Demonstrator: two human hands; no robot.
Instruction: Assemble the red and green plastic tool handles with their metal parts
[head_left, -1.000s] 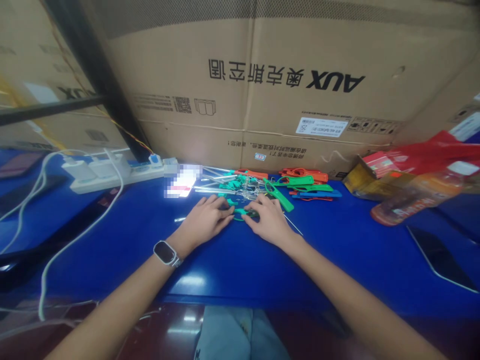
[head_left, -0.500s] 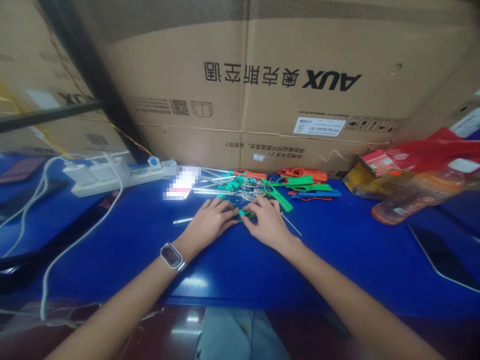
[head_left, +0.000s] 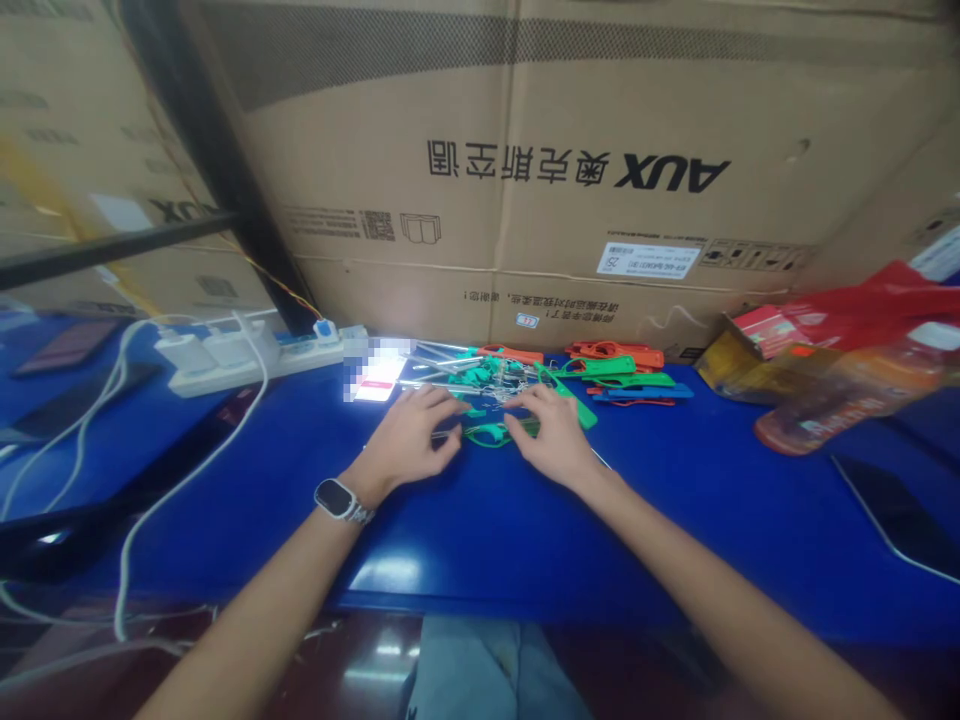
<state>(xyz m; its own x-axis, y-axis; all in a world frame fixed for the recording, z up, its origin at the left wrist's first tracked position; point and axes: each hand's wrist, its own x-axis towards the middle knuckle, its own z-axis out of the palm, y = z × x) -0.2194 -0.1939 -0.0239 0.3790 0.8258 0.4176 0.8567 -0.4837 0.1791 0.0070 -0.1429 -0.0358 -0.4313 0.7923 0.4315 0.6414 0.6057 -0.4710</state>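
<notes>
Both my hands rest on the blue table point(head_left: 480, 530) in front of a heap of small tools. My left hand point(head_left: 411, 437), a smartwatch point(head_left: 335, 498) on its wrist, has its fingers curled around a thin metal rod point(head_left: 444, 434). My right hand point(head_left: 550, 432) pinches the end of a small green plastic piece point(head_left: 487, 434) that lies between the two hands. Just behind the fingers lies a pile of green, orange and blue plastic handles point(head_left: 611, 372) and several metal rods point(head_left: 439, 365).
A big cardboard box point(head_left: 570, 170) stands along the back of the table. A white power strip point(head_left: 247, 350) with chargers and cables sits at the back left. A plastic bottle point(head_left: 847, 395) and red packaging point(head_left: 862, 300) lie at right, a dark phone point(head_left: 896, 520) near the right edge.
My hands have moved slightly apart, so more of the green piece shows between them. The view has shifted a little downward and to the right.
</notes>
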